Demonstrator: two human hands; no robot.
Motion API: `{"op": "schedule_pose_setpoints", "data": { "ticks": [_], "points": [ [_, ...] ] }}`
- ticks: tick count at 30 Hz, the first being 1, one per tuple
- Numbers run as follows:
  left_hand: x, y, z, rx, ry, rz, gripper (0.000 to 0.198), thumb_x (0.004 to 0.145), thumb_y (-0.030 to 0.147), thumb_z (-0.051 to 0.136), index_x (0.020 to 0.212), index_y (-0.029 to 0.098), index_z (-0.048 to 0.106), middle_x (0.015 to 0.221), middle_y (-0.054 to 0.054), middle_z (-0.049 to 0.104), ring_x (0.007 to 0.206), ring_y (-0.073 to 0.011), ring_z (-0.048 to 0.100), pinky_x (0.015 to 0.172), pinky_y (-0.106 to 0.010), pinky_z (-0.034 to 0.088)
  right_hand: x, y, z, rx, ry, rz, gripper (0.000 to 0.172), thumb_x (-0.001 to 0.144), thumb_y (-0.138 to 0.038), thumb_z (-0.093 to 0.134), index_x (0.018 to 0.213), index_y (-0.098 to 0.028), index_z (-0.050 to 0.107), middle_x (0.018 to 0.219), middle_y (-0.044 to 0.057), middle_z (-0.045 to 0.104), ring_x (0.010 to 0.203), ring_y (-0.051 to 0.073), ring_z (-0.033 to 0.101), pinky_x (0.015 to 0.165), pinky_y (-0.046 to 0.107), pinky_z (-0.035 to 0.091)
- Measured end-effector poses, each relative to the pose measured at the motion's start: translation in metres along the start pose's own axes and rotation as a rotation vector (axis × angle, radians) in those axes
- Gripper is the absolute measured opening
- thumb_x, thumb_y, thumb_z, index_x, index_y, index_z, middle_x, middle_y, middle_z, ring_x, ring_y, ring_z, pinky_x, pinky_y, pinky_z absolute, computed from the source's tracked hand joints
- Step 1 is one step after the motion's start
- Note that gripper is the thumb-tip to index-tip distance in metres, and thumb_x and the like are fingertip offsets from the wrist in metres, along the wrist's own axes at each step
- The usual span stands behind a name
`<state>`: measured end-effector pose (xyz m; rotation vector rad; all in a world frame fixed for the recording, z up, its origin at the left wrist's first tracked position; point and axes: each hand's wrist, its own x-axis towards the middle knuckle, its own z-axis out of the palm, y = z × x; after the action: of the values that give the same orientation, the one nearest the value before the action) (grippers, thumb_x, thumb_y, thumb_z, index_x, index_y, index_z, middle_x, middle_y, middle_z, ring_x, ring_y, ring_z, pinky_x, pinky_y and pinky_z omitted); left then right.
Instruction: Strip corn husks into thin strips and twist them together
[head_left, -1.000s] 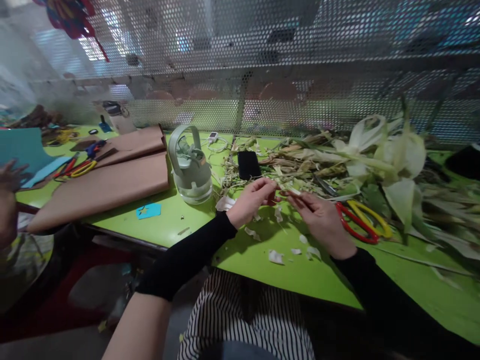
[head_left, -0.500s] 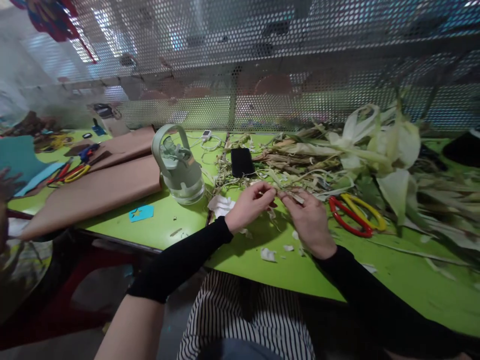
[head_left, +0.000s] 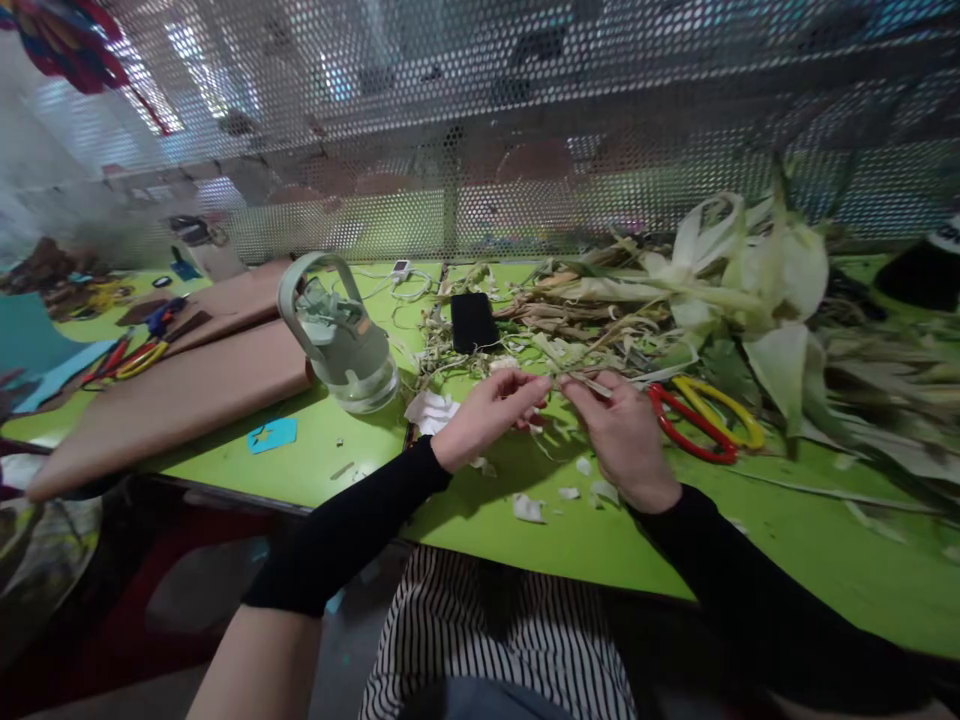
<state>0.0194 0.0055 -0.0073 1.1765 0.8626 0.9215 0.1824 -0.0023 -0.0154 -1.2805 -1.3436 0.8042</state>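
Observation:
Thumb and fingers of my left hand [head_left: 495, 412] are pinched together on a thin strip of corn husk [head_left: 546, 432]. Close beside it, my right hand [head_left: 621, 432] pinches the same pale strands, its fingertips almost meeting the left ones. Exactly how the strands run between the fingers is too small to tell. Behind the hands lies a heap of dried and green corn husks [head_left: 592, 300]. A pair of scissors with red and yellow handles [head_left: 694, 425] rests just right of my right hand, its blades hidden under husk. A black phone [head_left: 474, 322] lies beyond my left hand.
A pale green water bottle [head_left: 349, 345] stands to the left, near brown paper sheets [head_left: 180, 405] and a blue card with a star [head_left: 272, 435]. White paper scraps [head_left: 528, 508] are scattered in front. A perforated metal screen [head_left: 375, 130] closes off the table's back.
The whole view has shifted slightly, so things on the table appear a little further left. Both hands keep their pinch, with the fingertips moved only slightly.

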Motion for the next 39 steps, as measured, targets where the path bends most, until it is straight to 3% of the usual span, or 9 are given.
{"op": "schedule_pose_setpoints", "data": {
  "ticks": [7,12,15,18,26,29,32,34,39],
  "points": [
    [0.003,-0.002,-0.003,0.161,-0.037,0.062,0.029,0.09,0.042,0.069,0.084,0.015,0.061,0.073,0.003,0.06,0.062,-0.0073,0.056,0.065,-0.024,0.043,-0.001,0.001,-0.001,0.028,-0.021,0.06,0.037,0.076,-0.058,0.08,0.081,-0.024,0.067,0.074,0.001,0.07,0.061,0.016,0.057,0.054,0.03,0.045],
    [0.0,-0.001,-0.009,0.561,0.11,0.519,0.015,0.089,0.028,0.069,0.08,0.016,0.067,0.085,-0.004,0.067,0.079,-0.0126,0.059,0.066,-0.024,0.045,0.002,-0.001,-0.003,0.139,-0.158,0.229,0.042,0.067,-0.059,0.085,0.075,-0.025,0.062,0.053,-0.007,0.047,0.045,0.01,0.033,0.042,0.027,0.023],
    [-0.001,0.001,-0.01,0.608,0.057,0.672,0.016,0.09,0.025,0.066,0.077,0.016,0.066,0.095,-0.008,0.072,0.086,-0.0144,0.064,0.068,-0.024,0.047,0.003,-0.007,-0.003,0.228,-0.247,0.333,0.043,0.063,-0.056,0.087,0.07,-0.025,0.059,0.048,-0.01,0.034,0.043,0.008,0.022,0.041,0.027,0.014],
    [-0.001,0.001,-0.011,0.498,0.001,0.611,0.018,0.091,0.026,0.065,0.076,0.016,0.065,0.094,-0.009,0.075,0.083,-0.0128,0.065,0.067,-0.023,0.047,0.005,-0.006,-0.005,0.317,-0.322,0.411,0.042,0.061,-0.05,0.089,0.067,-0.025,0.056,0.049,-0.012,0.028,0.045,0.007,0.016,0.042,0.026,0.009],
    [0.005,-0.001,-0.016,-0.03,-0.035,0.165,0.04,0.078,0.053,0.079,0.085,0.015,0.067,0.093,-0.006,0.075,0.071,-0.0092,0.062,0.055,-0.02,0.042,0.008,-0.002,-0.012,0.311,-0.406,0.429,0.038,0.065,-0.051,0.088,0.073,-0.02,0.067,0.049,-0.013,0.029,0.044,0.005,0.016,0.041,0.024,0.009],
    [0.007,-0.001,-0.017,-0.163,-0.03,0.052,0.046,0.069,0.054,0.088,0.082,0.014,0.069,0.089,-0.004,0.074,0.072,-0.0087,0.064,0.062,-0.02,0.046,0.008,-0.002,-0.014,0.198,-0.415,0.389,0.04,0.067,-0.056,0.087,0.076,-0.02,0.071,0.053,-0.008,0.049,0.045,0.007,0.035,0.042,0.023,0.025],
    [0.009,-0.001,-0.018,-0.255,0.02,0.042,0.046,0.066,0.052,0.091,0.082,0.013,0.072,0.084,-0.003,0.073,0.073,-0.0089,0.065,0.075,-0.025,0.052,0.009,0.0,-0.017,0.053,-0.481,0.279,0.04,0.075,-0.059,0.082,0.088,-0.022,0.077,0.08,0.002,0.074,0.07,0.016,0.064,0.065,0.03,0.05],
    [0.011,-0.001,-0.018,-0.309,0.059,0.053,0.042,0.067,0.048,0.092,0.083,0.013,0.074,0.087,-0.003,0.075,0.075,-0.0094,0.066,0.083,-0.027,0.053,0.01,0.002,-0.019,-0.042,-0.495,0.2,0.041,0.079,-0.061,0.077,0.096,-0.024,0.078,0.091,0.004,0.078,0.082,0.021,0.069,0.076,0.035,0.054],
    [0.015,-0.005,-0.016,-0.395,0.153,0.055,0.033,0.065,0.03,0.094,0.086,0.012,0.076,0.085,-0.004,0.077,0.077,-0.0098,0.069,0.09,-0.028,0.054,0.008,-0.002,-0.02,-0.202,-0.444,0.042,0.047,0.086,-0.068,0.063,0.091,-0.024,0.077,0.084,0.005,0.076,0.076,0.022,0.066,0.068,0.035,0.05]
  ]
}}
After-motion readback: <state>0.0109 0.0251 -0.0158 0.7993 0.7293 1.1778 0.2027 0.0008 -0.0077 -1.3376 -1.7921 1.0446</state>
